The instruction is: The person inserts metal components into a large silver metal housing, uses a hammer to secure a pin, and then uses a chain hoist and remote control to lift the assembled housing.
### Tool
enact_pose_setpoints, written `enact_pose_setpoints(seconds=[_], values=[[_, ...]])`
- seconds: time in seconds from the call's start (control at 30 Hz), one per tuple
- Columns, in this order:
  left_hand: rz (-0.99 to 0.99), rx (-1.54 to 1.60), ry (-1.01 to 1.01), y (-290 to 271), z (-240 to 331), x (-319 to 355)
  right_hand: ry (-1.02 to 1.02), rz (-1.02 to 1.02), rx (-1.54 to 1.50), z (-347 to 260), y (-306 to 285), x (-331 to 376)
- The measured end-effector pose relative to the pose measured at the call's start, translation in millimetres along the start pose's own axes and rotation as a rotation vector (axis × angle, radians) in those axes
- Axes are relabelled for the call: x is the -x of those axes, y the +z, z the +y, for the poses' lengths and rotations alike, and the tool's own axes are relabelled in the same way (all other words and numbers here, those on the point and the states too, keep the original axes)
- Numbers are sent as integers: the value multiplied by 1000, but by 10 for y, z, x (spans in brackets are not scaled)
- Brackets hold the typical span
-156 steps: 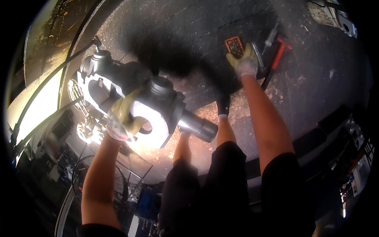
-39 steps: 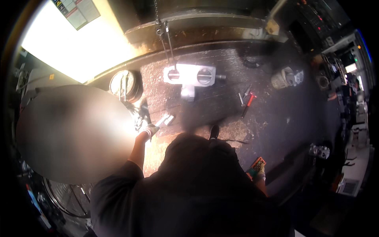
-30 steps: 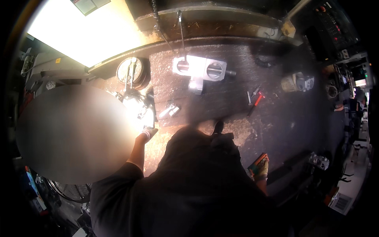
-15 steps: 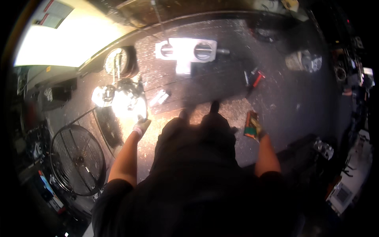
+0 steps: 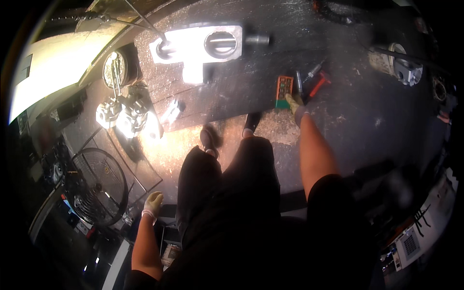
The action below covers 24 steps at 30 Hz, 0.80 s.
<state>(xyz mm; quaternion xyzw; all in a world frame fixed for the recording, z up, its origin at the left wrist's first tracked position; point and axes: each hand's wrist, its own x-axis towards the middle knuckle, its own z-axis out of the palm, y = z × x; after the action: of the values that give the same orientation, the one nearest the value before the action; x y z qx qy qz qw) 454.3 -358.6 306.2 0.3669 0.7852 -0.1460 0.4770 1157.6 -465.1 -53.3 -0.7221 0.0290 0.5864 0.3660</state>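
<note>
My right hand [image 5: 296,102], in a pale glove, grips the near end of a flat orange and green case [image 5: 284,88] with a row of small slots or pieces in its top. The case is over the dark surface, just left of a grey metal cylinder [image 5: 299,81] and a red T-shaped tool [image 5: 319,84]. My left hand [image 5: 153,202], also gloved, hangs low at the left with its fingers curled in and nothing visible in them. It is nearest to a large round black fan [image 5: 99,186], apart from it.
A bright T-shaped metal block [image 5: 198,46] with round openings lies ahead. Shiny metal parts [image 5: 130,116], washed out by glare, stand left, near a round container [image 5: 115,70]. A pale bucket-like container [image 5: 382,60] sits at the far right. My shoes [image 5: 208,137] stand below.
My right hand has carried the case forward, close to the red tool. My left hand has drawn back from the bright metal parts toward my side. The view has shifted.
</note>
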Motion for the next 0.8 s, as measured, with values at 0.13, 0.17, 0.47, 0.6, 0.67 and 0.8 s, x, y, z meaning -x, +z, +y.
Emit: enact_pose_setpoints(seconds=[0.13, 0.17, 0.47, 0.6, 0.67, 0.8], values=[[55, 22, -82, 41, -383, 134, 205, 99, 530, 760, -363, -582], [110, 11, -127, -137, -503, 303, 232, 17, 628, 1028, -153, -532], [114, 191, -118, 407, -630, -536, 169, -476, 250, 676, -898, -1427], [220, -10, -108, -293, -1363, -505, 165, -362, 544, -671, 1514, 29], [149, -13, 51, 330, -571, -1243, -9, -229, 504, -1540, 1521, -2], [76, -14, 136, 419, 584, -2127, -415, -141, 505, -2570, 2418, -193]])
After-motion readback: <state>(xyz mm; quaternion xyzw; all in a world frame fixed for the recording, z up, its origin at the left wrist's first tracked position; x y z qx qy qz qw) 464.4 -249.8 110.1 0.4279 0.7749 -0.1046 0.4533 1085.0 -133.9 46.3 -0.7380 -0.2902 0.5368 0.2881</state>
